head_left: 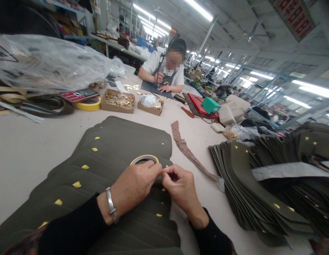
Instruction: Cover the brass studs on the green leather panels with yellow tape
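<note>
My left hand [134, 184], with a silver bracelet on the wrist, is closed on a roll of yellow tape [143, 157]. My right hand [182, 186] is closed in a pinch, its fingertips meeting those of the left. What sits between those fingertips is too small to make out. Under both hands lie overlapping dark olive panels [122, 136], fanned out on the table [60, 141]. Small yellow tape pieces [85, 167] mark a row along their left side. A small metal stud [162, 144] shows near the right edge of the top panel.
Stacked olive panels [241, 184] stand at the right, near a brown speckled strip [184, 147]. Boxes of gold-coloured metal parts [118, 101], a yellow tape roll [88, 105] and plastic sheeting [55, 60] lie farther back. Across the table a co-worker [164, 71] holds a tool.
</note>
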### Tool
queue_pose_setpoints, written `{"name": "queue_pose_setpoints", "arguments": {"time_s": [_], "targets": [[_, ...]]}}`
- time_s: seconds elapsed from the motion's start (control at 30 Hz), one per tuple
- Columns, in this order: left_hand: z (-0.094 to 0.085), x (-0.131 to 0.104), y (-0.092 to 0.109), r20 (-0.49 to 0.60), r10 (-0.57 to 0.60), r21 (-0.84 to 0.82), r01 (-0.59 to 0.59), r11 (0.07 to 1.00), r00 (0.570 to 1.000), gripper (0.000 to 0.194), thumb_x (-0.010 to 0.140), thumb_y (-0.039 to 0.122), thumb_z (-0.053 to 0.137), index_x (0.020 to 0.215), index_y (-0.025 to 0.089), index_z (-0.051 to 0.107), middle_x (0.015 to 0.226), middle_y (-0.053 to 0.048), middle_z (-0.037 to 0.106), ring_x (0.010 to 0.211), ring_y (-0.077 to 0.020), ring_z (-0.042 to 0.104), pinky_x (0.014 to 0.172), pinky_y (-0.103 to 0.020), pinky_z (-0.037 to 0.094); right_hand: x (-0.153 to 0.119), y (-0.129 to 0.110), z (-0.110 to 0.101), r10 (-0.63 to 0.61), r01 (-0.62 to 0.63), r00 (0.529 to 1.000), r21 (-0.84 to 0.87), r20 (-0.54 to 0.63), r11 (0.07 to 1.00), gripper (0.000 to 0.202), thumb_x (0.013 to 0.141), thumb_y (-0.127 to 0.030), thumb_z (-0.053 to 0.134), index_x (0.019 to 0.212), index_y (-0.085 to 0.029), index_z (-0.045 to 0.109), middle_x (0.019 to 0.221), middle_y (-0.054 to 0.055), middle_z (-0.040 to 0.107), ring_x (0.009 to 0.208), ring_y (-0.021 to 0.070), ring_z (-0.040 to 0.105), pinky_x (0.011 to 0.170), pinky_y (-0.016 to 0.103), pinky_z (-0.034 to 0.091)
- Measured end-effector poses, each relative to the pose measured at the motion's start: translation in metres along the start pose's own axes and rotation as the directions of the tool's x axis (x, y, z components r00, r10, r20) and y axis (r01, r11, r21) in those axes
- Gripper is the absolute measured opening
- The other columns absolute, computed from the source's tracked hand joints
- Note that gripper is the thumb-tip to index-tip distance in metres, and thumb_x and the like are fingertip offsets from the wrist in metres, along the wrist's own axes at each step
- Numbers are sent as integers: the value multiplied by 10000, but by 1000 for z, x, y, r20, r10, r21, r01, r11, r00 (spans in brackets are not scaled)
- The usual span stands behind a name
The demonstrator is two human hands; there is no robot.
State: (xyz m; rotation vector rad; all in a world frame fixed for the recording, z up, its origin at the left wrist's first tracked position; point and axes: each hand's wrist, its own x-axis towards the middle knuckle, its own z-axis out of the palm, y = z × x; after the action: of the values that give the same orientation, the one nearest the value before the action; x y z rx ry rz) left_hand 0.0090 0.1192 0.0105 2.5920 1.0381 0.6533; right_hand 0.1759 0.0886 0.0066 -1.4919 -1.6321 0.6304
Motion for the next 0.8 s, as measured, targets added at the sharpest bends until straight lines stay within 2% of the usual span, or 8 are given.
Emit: {"name": "queue_pose_setpoints", "arguments": {"time_s": [0.07,0.13,0.27,0.43,0.57,0.67,0.73,0.8], "targets": [[1,-2,2,-54,15,3,-15,1000,998,200,967,174,357,860,195,525,797,-12,573,688,-141,550,615,-256,407,6,4,-1,200,-199,980,191,14,961,107,746,-256,605,689,-174,645,523,-19,601,435,116,552,430,210,439],[2,-3,4,-90,26,12,-25,1000,996,206,976,193,349,868,196,524,797,-13,575,700,-145,555,629,-261,420,13,14,-6,326,-316,945,308,19,898,162,707,-320,654,667,-164,630,491,-26,586,391,110,537,396,208,434],[1,-2,3,15,-30,145,27,989,999,157,963,173,397,893,202,534,823,-21,600,723,-174,565,615,-281,436,23,37,-19,409,-418,907,340,100,842,281,676,-412,713,696,-138,654,521,-8,609,389,91,527,384,191,418],[-1,1,1,181,-115,232,71,970,977,182,905,69,430,918,200,555,888,-43,627,814,-221,566,640,-307,474,23,45,-18,341,-367,926,177,160,913,263,762,-395,648,757,-134,682,551,-15,598,408,84,510,395,184,397],[-1,1,3,217,-120,223,70,972,969,199,892,50,427,932,190,562,916,-54,629,839,-231,562,683,-332,498,25,38,-11,230,-221,968,-87,105,971,170,797,-273,586,723,-159,686,594,2,639,506,124,567,482,214,429],[-1,0,3,220,-114,219,65,974,969,201,892,53,421,934,189,563,911,-57,627,829,-236,558,689,-346,504,28,33,-8,119,-94,989,-261,82,961,155,795,-183,567,692,-181,682,684,17,696,634,152,625,593,232,441],[-1,0,3,219,-111,222,61,973,970,210,890,48,415,938,188,563,915,-59,625,821,-236,558,690,-351,507,30,32,-8,118,-81,988,-320,97,944,117,806,-177,575,773,-187,687,657,5,686,621,159,625,591,240,428],[-2,0,3,220,-110,228,59,972,969,225,884,34,409,942,186,563,922,-59,623,820,-233,562,696,-352,511,30,33,-11,129,-89,988,-355,91,931,154,817,-204,609,957,-180,667,574,-25,636,566,167,609,569,250,418]]}}
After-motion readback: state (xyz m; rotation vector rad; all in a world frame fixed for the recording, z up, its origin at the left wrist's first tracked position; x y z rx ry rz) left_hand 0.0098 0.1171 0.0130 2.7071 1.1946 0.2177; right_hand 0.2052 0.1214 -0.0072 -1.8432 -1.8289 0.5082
